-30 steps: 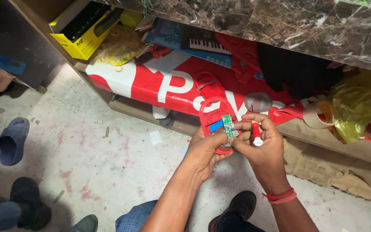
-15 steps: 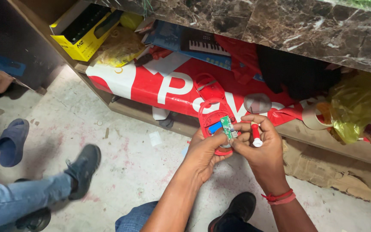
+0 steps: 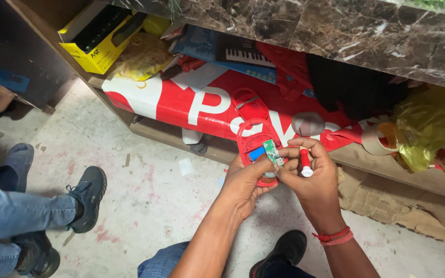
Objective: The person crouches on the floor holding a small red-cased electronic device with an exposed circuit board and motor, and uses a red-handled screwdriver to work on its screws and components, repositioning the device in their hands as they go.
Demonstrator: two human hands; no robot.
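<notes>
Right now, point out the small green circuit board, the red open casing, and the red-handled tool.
green circuit board [image 3: 271, 152], head view, middle of the board.
red open casing [image 3: 251, 135], head view, upper rim.
red-handled tool [image 3: 305, 158], head view, red handle.

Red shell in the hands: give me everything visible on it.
The red shell looks like the opened plastic half of a small rounded device casing, oval, with a raised rim and hollow inside. A blue part sits inside it and a small green circuit board is held at its right edge. The left hand cradles it from below; the right hand pinches the board while also holding a red-and-white pen-like tool. It is tilted towards the camera, in front of a red-and-white banner. Its lower part is hidden by fingers.
</notes>
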